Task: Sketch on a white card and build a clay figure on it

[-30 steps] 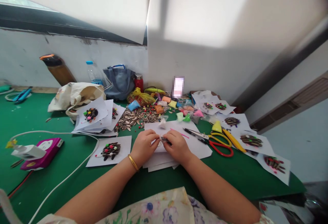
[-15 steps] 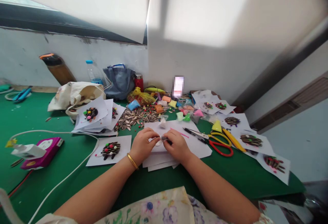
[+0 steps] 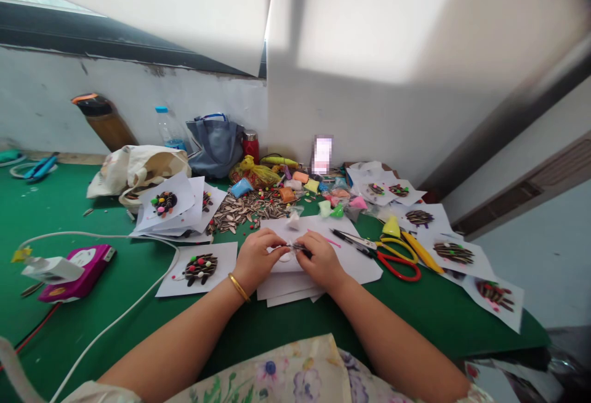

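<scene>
Over a stack of white paper (image 3: 344, 264), my two hands meet fingertip to fingertip. My left hand (image 3: 258, 258), with a gold bangle at the wrist, is closed in a pinch; the small thing between its fingertips is too small to name. My right hand (image 3: 321, 261) is closed around dark, striped sunflower seeds (image 3: 302, 249), partly hidden by the fingers. On the paper under the fingertips, a round outline (image 3: 285, 257) shows in part. Just beyond the hands lie a small bag of white clay (image 3: 294, 218) and a thin pink stick (image 3: 333, 243).
Right of the paper lie a black pen (image 3: 351, 240), red-and-yellow scissors (image 3: 398, 261) and a yellow utility knife (image 3: 422, 252). A seed pile (image 3: 240, 209) and coloured clay bags (image 3: 339, 200) sit behind. Seed-picture cards (image 3: 226, 261) flank both sides. A white cable (image 3: 133, 304) crosses the left.
My fingertips have shifted slightly against each other, and a bit more pale material shows between them. Both hands stay over the paper; the rest is unmoved.
</scene>
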The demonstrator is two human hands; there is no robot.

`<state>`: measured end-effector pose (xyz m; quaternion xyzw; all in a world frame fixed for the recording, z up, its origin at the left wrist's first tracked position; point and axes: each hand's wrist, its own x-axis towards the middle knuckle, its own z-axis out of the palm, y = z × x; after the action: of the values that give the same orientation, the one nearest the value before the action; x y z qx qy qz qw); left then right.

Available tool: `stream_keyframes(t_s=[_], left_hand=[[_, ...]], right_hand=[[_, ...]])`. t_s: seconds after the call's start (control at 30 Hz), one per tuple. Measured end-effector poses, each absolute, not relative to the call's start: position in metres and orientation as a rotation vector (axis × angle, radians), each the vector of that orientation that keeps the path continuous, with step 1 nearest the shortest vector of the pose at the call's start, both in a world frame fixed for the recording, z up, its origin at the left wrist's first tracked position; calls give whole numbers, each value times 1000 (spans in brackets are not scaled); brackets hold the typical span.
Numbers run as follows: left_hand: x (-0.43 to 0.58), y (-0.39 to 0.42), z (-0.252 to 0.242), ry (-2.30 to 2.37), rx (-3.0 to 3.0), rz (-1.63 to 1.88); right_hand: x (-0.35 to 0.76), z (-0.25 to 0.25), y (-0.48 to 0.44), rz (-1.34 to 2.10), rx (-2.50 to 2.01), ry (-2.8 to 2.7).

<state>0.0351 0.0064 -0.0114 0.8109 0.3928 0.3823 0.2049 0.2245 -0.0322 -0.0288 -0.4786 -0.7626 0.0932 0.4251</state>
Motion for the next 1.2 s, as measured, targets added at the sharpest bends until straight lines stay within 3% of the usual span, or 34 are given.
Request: stream_keyframes(t_s=[0.77,1.2], left_hand=[[37,8,-16,1018,2285,1033],[36,9,-13,1069,2118,1113]], right_hand=[[223,-31,-32,293,-1187,-1932],[261,-40,-14,-199,-1657,-1777]])
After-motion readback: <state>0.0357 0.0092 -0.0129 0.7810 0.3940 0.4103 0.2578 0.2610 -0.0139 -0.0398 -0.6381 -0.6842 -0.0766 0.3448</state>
